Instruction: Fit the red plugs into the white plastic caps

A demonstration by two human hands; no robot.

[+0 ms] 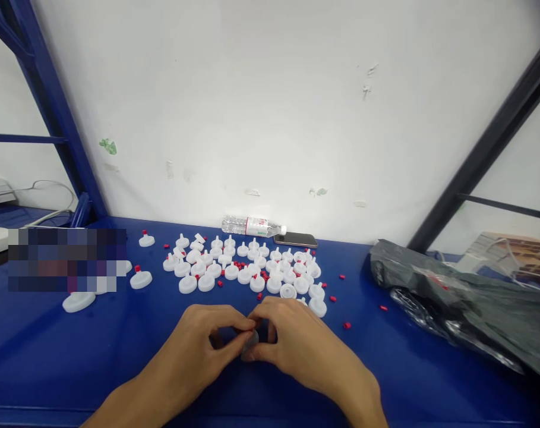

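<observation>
Close to the table's front, my left hand [207, 336] and my right hand [291, 339] meet fingertip to fingertip. Between them shows a sliver of a whitish spout lid [250, 341], mostly covered by fingers. My right hand's thumb and fingers close round it. At its upper end my left thumb and index finger are pinched together; what they grip there is hidden. Just beyond the hands lie many white spout lids [206, 282], most with the spout upward, and small red caps [265, 276] scattered among them. One lid [288, 291] lies underside up.
Left on the blue table [163, 345] stand white lids with red caps on their spouts [141, 278], beside a blurred-out patch. A clear plastic bottle [252, 226] and a phone [295, 239] lie by the wall. Grey plastic bag [457, 303] fills the right side.
</observation>
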